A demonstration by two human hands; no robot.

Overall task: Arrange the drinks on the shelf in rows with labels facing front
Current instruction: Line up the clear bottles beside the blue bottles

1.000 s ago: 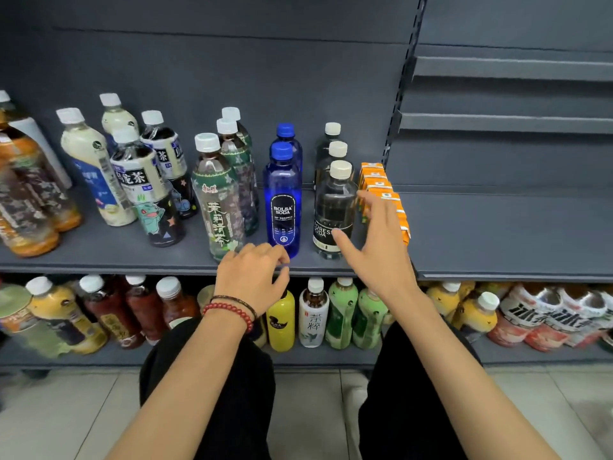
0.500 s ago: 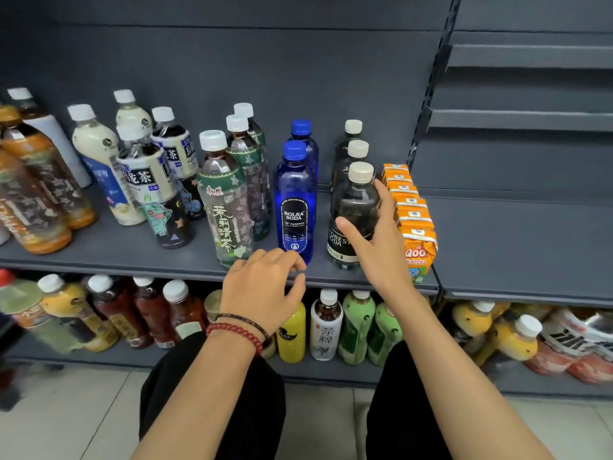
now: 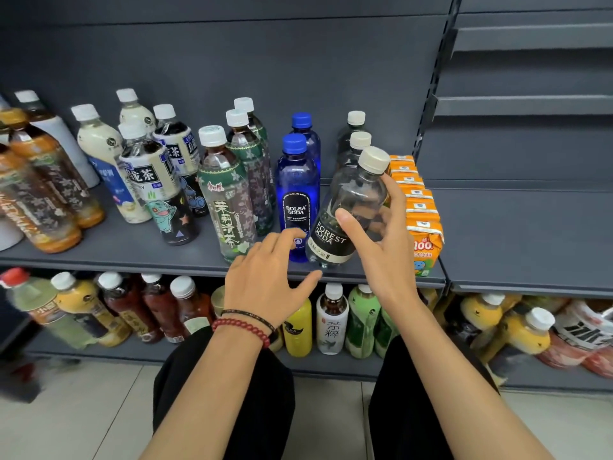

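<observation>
The Forest Soda bottle (image 3: 328, 237) is tipped to the right at the near edge of the shelf (image 3: 116, 250), between the blue Bolsa Soda bottle (image 3: 297, 194) and the row of orange juice cartons (image 3: 421, 207). The right hand (image 3: 384, 254) is wrapped around its clear middle, thumb in front. It looks like smooth, thin plastic, probably slick and a bit squashy, so mid-body just above the label seems the best place to grip. The left hand (image 3: 262, 280) hovers by the blue bottle's base, fingers loosely spread, holding nothing. The shelving is grey metal, with more bottles on the tier below and a pale tiled floor (image 3: 83, 410).
</observation>
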